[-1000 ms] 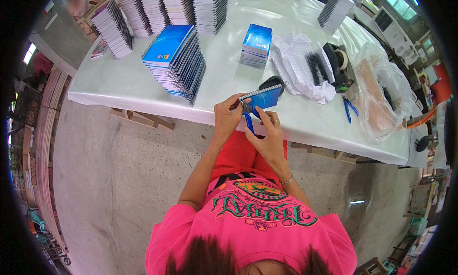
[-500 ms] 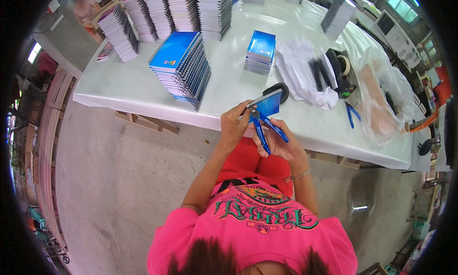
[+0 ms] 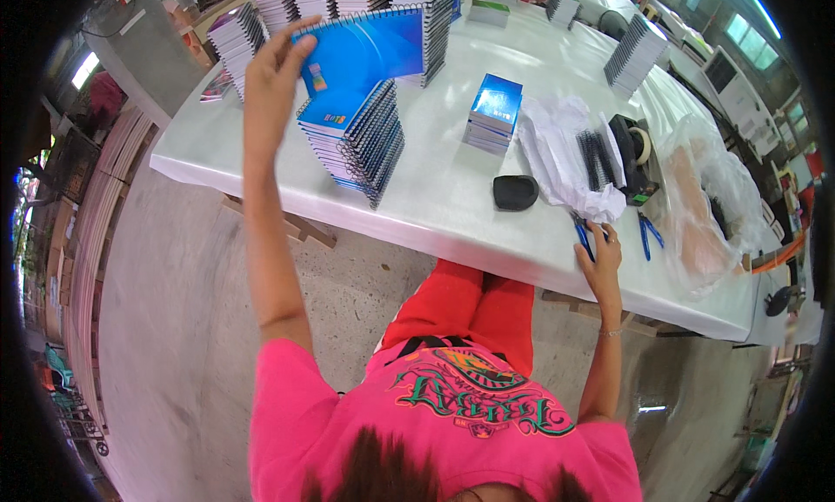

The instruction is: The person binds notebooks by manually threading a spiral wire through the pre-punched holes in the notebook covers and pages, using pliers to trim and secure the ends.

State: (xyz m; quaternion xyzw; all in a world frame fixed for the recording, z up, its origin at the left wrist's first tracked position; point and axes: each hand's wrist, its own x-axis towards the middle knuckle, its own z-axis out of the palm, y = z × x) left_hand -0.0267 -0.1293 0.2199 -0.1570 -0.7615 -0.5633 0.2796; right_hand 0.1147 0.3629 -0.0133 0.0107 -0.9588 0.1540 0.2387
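My left hand (image 3: 276,77) is raised over the left part of the table, its thumb and fingers closed on one end of a blue-covered spiral notebook (image 3: 376,48). The held notebook is tilted above a tall stack of blue spiral notebooks (image 3: 335,145), and its lower corner overlaps the stack's top in the view. Near the front edge, at right, my right hand (image 3: 603,263) grips blue-handled cutting pliers (image 3: 584,237). Their jaws point away from me beside crumpled white wrapping (image 3: 557,145); the fingers partly cover the handles.
A second pair of blue pliers (image 3: 649,234) lies to the right. A black pad (image 3: 515,192), a smaller blue notebook stack (image 3: 496,110), a tape dispenser (image 3: 642,158) and a clear plastic bag (image 3: 700,189) occupy the table. More notebook stacks (image 3: 237,50) stand at the back.
My left hand has carried the notebook from in front of me up and left over the tall stack. My right hand has moved right, taking the pliers down to the tabletop.
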